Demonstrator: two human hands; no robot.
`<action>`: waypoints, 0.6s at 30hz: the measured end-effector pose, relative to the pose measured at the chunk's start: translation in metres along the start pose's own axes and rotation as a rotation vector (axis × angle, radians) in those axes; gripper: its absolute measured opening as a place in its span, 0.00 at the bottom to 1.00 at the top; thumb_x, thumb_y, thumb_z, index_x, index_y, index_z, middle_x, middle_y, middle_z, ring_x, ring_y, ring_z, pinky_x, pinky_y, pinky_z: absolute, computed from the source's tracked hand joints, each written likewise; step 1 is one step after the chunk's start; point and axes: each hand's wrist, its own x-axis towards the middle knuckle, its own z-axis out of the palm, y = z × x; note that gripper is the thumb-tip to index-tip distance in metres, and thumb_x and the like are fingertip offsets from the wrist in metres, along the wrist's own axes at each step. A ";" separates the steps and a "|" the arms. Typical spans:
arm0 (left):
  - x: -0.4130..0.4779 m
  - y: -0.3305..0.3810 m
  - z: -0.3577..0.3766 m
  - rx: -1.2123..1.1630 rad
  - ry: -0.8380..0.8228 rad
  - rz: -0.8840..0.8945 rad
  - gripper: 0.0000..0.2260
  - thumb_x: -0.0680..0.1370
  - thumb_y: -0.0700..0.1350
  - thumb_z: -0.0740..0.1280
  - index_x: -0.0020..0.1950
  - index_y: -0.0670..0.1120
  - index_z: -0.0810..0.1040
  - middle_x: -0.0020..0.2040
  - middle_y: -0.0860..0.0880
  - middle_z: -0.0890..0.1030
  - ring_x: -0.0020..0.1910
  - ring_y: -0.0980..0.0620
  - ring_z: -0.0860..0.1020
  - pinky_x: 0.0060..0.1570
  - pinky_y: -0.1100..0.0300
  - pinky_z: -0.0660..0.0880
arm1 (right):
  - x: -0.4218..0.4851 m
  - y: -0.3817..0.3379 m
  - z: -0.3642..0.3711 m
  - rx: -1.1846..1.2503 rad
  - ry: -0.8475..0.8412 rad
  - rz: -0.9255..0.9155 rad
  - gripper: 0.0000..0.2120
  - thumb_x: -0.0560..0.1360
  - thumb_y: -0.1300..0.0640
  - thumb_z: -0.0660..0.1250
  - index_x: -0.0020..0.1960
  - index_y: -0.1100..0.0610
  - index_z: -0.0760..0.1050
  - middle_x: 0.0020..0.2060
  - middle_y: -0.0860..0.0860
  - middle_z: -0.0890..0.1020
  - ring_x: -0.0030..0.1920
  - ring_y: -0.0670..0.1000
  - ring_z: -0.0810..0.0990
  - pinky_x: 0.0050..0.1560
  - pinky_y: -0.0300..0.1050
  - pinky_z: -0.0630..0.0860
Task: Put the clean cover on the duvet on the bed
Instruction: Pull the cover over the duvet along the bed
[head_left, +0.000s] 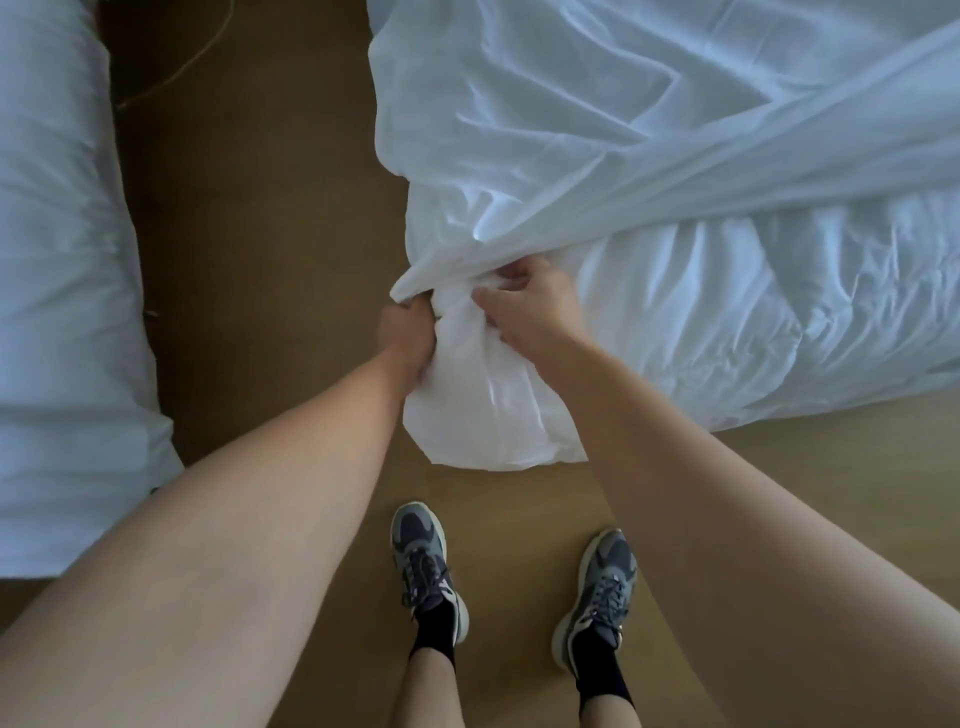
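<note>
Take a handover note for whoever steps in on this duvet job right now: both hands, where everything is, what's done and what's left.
Left hand: grips the bunched cover at the near corner.
Right hand: fingers curled into the same bunch, just beside the left.
Cover: thin and creased, spread over the far part and drawn tight toward the hands.
Duvet: puffy, lying bare along the near edge on the right.
Done: this corner looks gathered in cover fabric.
Left: pull the cover over the bare duvet, then smooth it.
</note>
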 end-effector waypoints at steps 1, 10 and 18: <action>0.001 0.000 0.000 0.017 0.007 0.015 0.19 0.80 0.58 0.57 0.51 0.47 0.81 0.46 0.48 0.83 0.49 0.45 0.81 0.49 0.53 0.76 | 0.001 -0.002 0.003 -0.108 0.052 -0.044 0.14 0.70 0.48 0.74 0.51 0.53 0.76 0.41 0.45 0.81 0.45 0.50 0.82 0.46 0.46 0.81; -0.015 0.013 -0.027 0.156 0.016 0.244 0.15 0.79 0.54 0.56 0.43 0.49 0.78 0.39 0.51 0.81 0.39 0.50 0.78 0.34 0.58 0.68 | 0.006 -0.027 0.025 -0.411 -0.066 -0.101 0.14 0.79 0.53 0.61 0.55 0.62 0.78 0.52 0.58 0.82 0.55 0.60 0.80 0.48 0.43 0.69; -0.033 0.000 -0.034 0.145 -0.027 0.352 0.11 0.80 0.49 0.57 0.50 0.49 0.78 0.42 0.52 0.81 0.39 0.55 0.78 0.36 0.59 0.71 | -0.013 -0.034 0.009 -0.085 0.200 -0.146 0.17 0.79 0.54 0.58 0.33 0.55 0.61 0.23 0.45 0.64 0.25 0.45 0.65 0.25 0.40 0.59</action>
